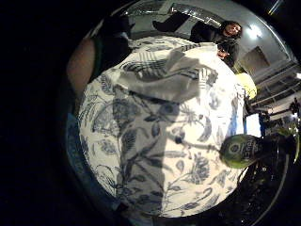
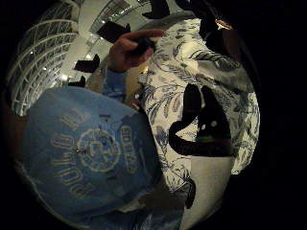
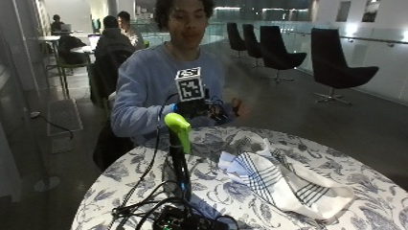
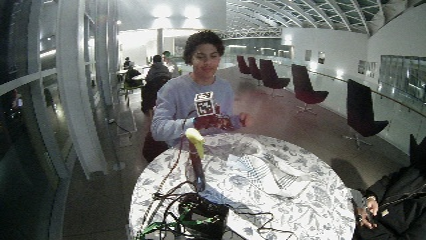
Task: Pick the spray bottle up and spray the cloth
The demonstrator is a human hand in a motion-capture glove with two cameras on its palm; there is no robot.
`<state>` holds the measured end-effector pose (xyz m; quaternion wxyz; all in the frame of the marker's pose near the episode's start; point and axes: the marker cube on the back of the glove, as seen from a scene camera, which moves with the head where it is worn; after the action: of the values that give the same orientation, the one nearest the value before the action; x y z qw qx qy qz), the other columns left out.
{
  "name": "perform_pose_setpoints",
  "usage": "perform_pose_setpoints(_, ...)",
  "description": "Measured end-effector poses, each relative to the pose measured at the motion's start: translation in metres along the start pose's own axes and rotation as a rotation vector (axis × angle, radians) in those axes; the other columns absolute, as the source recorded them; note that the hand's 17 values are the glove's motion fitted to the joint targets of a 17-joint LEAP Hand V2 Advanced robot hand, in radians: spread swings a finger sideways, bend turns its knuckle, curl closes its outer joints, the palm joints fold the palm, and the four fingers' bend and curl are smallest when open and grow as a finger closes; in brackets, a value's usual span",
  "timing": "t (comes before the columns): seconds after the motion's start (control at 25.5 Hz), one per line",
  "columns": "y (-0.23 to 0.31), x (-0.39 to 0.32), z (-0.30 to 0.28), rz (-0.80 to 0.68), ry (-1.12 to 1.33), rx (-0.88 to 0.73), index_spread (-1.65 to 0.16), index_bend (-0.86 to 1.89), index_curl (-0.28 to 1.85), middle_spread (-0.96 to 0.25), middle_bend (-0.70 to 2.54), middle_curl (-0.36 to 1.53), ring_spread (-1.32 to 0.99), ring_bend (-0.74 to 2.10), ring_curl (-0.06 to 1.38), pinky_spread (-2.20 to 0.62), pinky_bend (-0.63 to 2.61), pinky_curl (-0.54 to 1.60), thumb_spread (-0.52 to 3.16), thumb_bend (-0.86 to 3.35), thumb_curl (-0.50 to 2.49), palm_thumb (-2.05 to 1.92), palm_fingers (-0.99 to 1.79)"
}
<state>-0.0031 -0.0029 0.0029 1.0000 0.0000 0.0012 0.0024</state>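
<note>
Outside view: the spray bottle (image 3: 179,158), dark with a green head, stands upright on the floral tabletop (image 3: 331,167), near the crumpled white striped cloth (image 3: 280,179). The gloved right hand (image 3: 191,108) is raised at the person's chest, apart from both; whether its fingers are spread cannot be told. Little finger side palm view: the bottle's green head (image 1: 241,150) shows beside the cloth (image 1: 164,75).
</note>
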Motion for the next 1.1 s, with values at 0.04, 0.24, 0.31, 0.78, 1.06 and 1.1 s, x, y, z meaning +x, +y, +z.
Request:
perform_pose_setpoints(0.04, -0.001, 0.001, 0.001, 0.0, 0.001, 0.0, -0.17, 0.3, 0.09, -0.02, 0.34, 0.1, 0.0, 0.31, 0.07, 0.1, 0.22, 0.05, 0.38, 0.38, 0.12, 0.55, 0.75)
perform_pose_setpoints(0.24, -0.021, 0.017, 0.01, 0.031, -0.001, -0.009, -0.25, 0.25, 0.19, -0.02, 0.36, 0.18, 0.0, 0.33, 0.17, 0.16, 0.2, 0.14, 0.68, 0.43, 0.18, 0.63, 0.71)
perform_pose_setpoints(0.31, -0.03, 0.024, 0.014, 0.053, -0.001, -0.024, -0.28, 0.2, 0.21, -0.02, 0.36, 0.2, 0.0, 0.34, 0.19, 0.17, 0.21, 0.16, 0.76, 0.43, 0.2, 0.64, 0.69)
perform_pose_setpoints(0.78, -0.029, 0.047, 0.015, 0.119, 0.038, -0.043, -0.4, 0.04, 0.16, -0.03, 0.38, 0.27, 0.01, 0.37, 0.24, 0.2, 0.32, 0.26, 1.07, 0.36, 0.27, 0.63, 0.5)
perform_pose_setpoints(1.06, 0.033, 0.056, 0.001, 0.215, 0.083, -0.073, -0.42, 0.06, 0.14, -0.03, 0.4, 0.3, 0.01, 0.41, 0.26, 0.21, 0.36, 0.28, 1.14, 0.31, 0.29, 0.62, 0.47)
perform_pose_setpoints(1.1, 0.042, 0.057, -0.002, 0.232, 0.084, -0.066, -0.42, 0.07, 0.14, -0.03, 0.4, 0.31, 0.01, 0.41, 0.26, 0.21, 0.36, 0.29, 1.14, 0.3, 0.3, 0.62, 0.46)
